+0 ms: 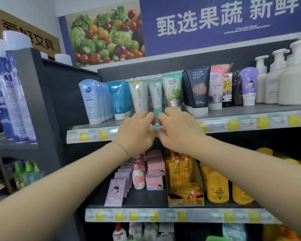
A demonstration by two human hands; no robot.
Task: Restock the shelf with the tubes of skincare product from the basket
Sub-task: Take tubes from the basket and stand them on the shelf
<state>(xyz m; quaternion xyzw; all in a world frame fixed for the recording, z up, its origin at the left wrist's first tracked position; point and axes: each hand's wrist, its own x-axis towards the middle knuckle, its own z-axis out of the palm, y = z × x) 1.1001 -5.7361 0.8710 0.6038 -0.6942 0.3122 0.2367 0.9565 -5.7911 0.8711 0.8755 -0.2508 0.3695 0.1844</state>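
Teal-capped tube (156, 100) between left fingers (150, 117), right fingers (163, 117)

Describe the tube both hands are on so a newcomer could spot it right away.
Find the upper shelf under the fruit-and-vegetable banner, with its row of standing tubes. The teal-capped tube stands where the left hand and right hand meet, holding its base. It is slimmer than the wider green tube beside it.
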